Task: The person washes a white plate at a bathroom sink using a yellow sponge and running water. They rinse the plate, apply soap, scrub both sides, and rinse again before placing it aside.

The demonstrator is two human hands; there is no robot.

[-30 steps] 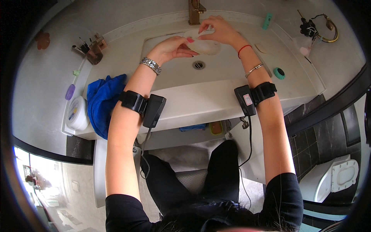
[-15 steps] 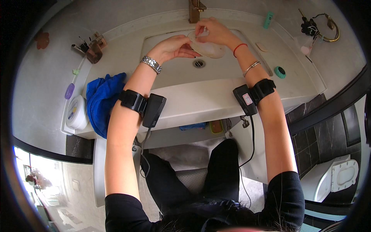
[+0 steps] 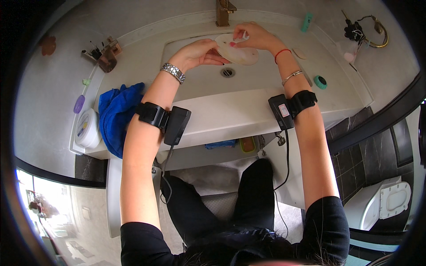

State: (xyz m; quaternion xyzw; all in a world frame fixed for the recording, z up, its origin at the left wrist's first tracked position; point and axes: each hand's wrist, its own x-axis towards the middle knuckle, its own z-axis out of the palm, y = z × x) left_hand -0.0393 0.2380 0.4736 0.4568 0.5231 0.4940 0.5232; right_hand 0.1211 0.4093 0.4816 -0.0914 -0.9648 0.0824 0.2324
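Note:
Over the white sink [image 3: 195,84], my left hand [image 3: 197,54] grips the left edge of a pale cream oval disc [image 3: 243,54] that looks like a shallow dish with small dark spots near its ends. My right hand [image 3: 257,37] is above the disc's far right side, its fingers pinched together. Something small and white shows among those fingers, and a pink spot is at the fingertips; I cannot make out what they hold. The round drain [image 3: 227,72] lies just below the disc. Behind stands a bronze faucet [image 3: 223,13].
A blue towel [image 3: 116,113] and a white round tub [image 3: 88,128] sit on the counter's left, near a brown cup of brushes [image 3: 107,60]. On the right are a teal round item [image 3: 320,82], a beige oval piece [image 3: 300,53] and a teal tube [image 3: 306,22].
My right hand has shifted slightly right, uncovering more of the disc. The disc's near edge has tipped up a little; my left hand stays in place.

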